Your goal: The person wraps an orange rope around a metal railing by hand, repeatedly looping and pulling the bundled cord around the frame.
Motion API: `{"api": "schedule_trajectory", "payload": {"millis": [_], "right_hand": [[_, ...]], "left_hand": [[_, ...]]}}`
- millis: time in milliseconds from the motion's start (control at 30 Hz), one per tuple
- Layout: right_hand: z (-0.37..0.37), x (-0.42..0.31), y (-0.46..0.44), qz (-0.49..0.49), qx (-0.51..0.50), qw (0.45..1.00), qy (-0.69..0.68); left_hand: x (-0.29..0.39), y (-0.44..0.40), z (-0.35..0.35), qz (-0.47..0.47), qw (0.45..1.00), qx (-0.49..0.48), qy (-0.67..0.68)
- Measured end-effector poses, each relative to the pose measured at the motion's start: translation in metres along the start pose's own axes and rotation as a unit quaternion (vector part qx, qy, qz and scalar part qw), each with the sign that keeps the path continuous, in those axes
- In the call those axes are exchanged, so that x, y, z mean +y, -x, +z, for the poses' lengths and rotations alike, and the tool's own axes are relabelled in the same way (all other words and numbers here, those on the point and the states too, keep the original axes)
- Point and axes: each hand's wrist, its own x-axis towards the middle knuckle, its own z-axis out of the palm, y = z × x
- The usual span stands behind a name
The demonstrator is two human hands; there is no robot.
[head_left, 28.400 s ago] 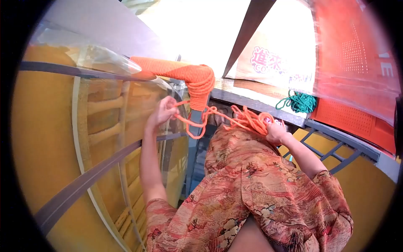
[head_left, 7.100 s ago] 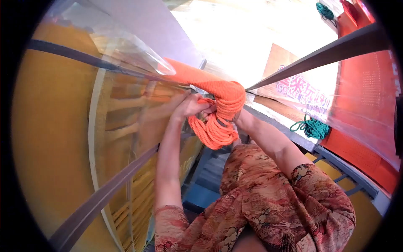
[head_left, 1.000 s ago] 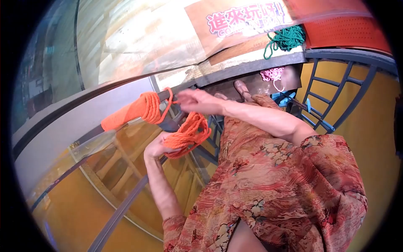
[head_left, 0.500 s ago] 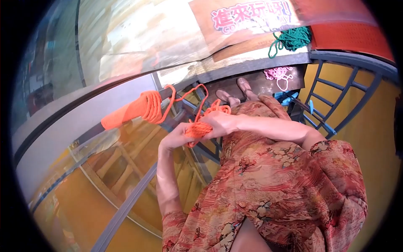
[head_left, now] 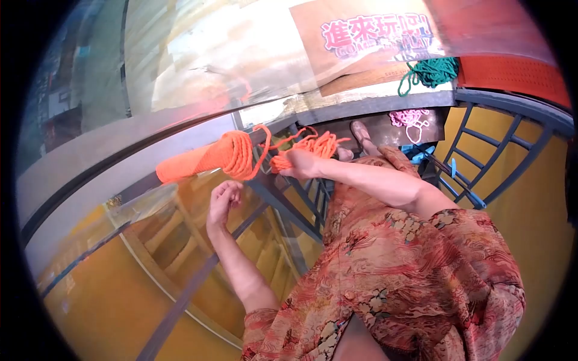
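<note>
A bundle of thick orange rope (head_left: 322, 143) lies in loose loops in my right hand (head_left: 301, 163), whose fingers are closed around it. From the bundle, a strand runs left toward an orange-wrapped bar (head_left: 186, 162), where more rope is wound in several thick coils (head_left: 236, 155). Below those coils, my left hand (head_left: 226, 197) is raised with its fingers curled in, and nothing shows in it. The left hand is apart from both the bundle and the coils.
Green rope (head_left: 438, 72) sits in a heap on a ledge beside a sign with pink lettering (head_left: 376, 33). Pink rope (head_left: 410, 119) lies on a dark surface below it. A blue-grey metal rack (head_left: 490, 141) stands at right; glass panels are at left.
My left hand has let go of the rope bundle and moved left and down. My right hand keeps the bundle. The whole view has shifted slightly.
</note>
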Motion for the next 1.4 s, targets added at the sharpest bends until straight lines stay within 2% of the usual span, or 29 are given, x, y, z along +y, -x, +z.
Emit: {"api": "schedule_trajectory", "payload": {"millis": [33, 67, 100, 167, 200, 233, 267, 300, 333, 367, 400, 433, 500, 600, 633, 667, 700, 767, 800, 833, 900, 967, 1100, 1133, 1200, 1300, 1333, 1367, 1400], "right_hand": [[0.005, 0.002, -0.013, -0.005, -0.010, 1.000, 0.004], [0.012, 0.004, -0.025, -0.011, -0.018, 1.000, 0.008], [0.021, 0.005, -0.036, -0.012, -0.015, 1.000, 0.008], [0.040, 0.013, -0.060, -0.138, 0.048, 0.989, -0.025], [0.044, 0.018, -0.074, -0.140, 0.052, 0.988, -0.023], [0.042, 0.012, -0.084, -0.288, 0.104, 0.944, 0.121], [0.038, 0.010, -0.090, -0.421, 0.149, 0.856, 0.261], [0.033, 0.011, -0.087, -0.420, 0.151, 0.855, 0.264], [0.000, -0.034, -0.059, -0.234, 0.027, 0.972, -0.005], [-0.022, -0.062, -0.040, -0.016, -0.099, 0.956, -0.274], [-0.028, -0.059, -0.038, 0.001, -0.145, 0.919, -0.367], [-0.022, -0.049, -0.043, 0.002, -0.143, 0.919, -0.367], [-0.002, -0.020, -0.057, 0.075, -0.154, 0.826, -0.537], [-0.012, -0.012, -0.041, 0.097, -0.134, 0.791, -0.589], [-0.023, -0.010, -0.034, 0.098, -0.133, 0.791, -0.588], [-0.040, -0.007, -0.030, 0.113, -0.079, 0.914, -0.381], [-0.055, -0.007, -0.031, 0.121, -0.021, 0.981, -0.149], [-0.074, -0.013, -0.042, 0.128, 0.139, 0.980, -0.067], [-0.079, -0.020, -0.053, 0.089, 0.195, 0.976, -0.028], [-0.082, -0.024, -0.067, 0.017, 0.193, 0.980, -0.051], [-0.080, -0.048, -0.097, -0.034, 0.067, 0.979, -0.190], [-0.052, -0.030, -0.151, -0.026, -0.014, 0.971, -0.237], [-0.046, -0.051, -0.177, -0.016, -0.170, 0.980, -0.102], [-0.048, -0.051, -0.179, -0.018, -0.173, 0.980, -0.098], [-0.045, -0.048, -0.177, -0.023, -0.265, 0.944, -0.195], [-0.039, -0.034, -0.189, -0.038, -0.238, 0.960, -0.142], [-0.052, -0.056, -0.174, -0.030, -0.207, 0.978, -0.015], [-0.047, -0.052, -0.178, -0.030, -0.212, 0.977, -0.011], [-0.042, -0.049, -0.180, -0.029, -0.164, 0.986, -0.031]], "left_hand": [[0.001, -0.003, 0.008, -0.035, 0.992, 0.119, 0.005], [0.008, -0.008, 0.014, -0.034, 0.986, 0.135, -0.087], [0.007, -0.015, 0.020, -0.032, 0.986, 0.134, -0.090], [0.006, -0.032, 0.030, 0.061, 0.972, 0.127, -0.186], [0.012, -0.038, 0.033, 0.033, 0.967, 0.100, -0.232], [0.014, -0.045, 0.034, 0.035, 0.963, 0.088, -0.251], [0.015, -0.051, 0.034, 0.040, 0.961, 0.081, -0.262], [0.015, -0.054, 0.036, 0.046, 0.961, 0.082, -0.261], [0.014, -0.056, 0.036, 0.050, 0.962, 0.084, -0.257], [0.013, -0.059, 0.036, 0.055, 0.963, 0.088, -0.250], [0.012, -0.061, 0.036, 0.059, 0.964, 0.091, -0.243], [0.009, -0.062, 0.037, 0.064, 0.965, 0.095, -0.234], [0.004, -0.063, 0.039, 0.072, 0.968, 0.105, -0.215], [-0.003, -0.063, 0.043, 0.090, 0.974, 0.129, -0.164], [-0.005, -0.062, 0.044, 0.096, 0.976, 0.140, -0.140], [-0.006, -0.061, 0.045, 0.102, 0.977, 0.149, -0.115], [-0.007, -0.061, 0.045, 0.108, 0.978, 0.158, -0.089], [-0.006, -0.063, 0.045, 0.121, 0.977, 0.171, -0.033], [-0.005, -0.065, 0.046, 0.127, 0.976, 0.178, 0.000], [-0.004, -0.067, 0.045, 0.135, 0.973, 0.183, 0.034], [0.002, -0.076, 0.047, 0.148, 0.965, 0.187, 0.105], [0.005, -0.085, 0.045, 0.164, 0.953, 0.192, 0.165], [0.013, -0.103, 0.041, 0.188, 0.932, 0.184, 0.249], [0.014, -0.105, 0.038, 0.191, 0.928, 0.181, 0.264], [0.012, -0.108, 0.034, 0.193, 0.922, 0.180, 0.282], [0.005, -0.107, 0.028, 0.191, 0.916, 0.176, 0.306], [0.004, -0.106, 0.024, 0.189, 0.915, 0.172, 0.313], [0.003, -0.105, 0.020, 0.188, 0.913, 0.171, 0.319], [0.001, -0.103, 0.017, 0.186, 0.912, 0.169, 0.325]]}}
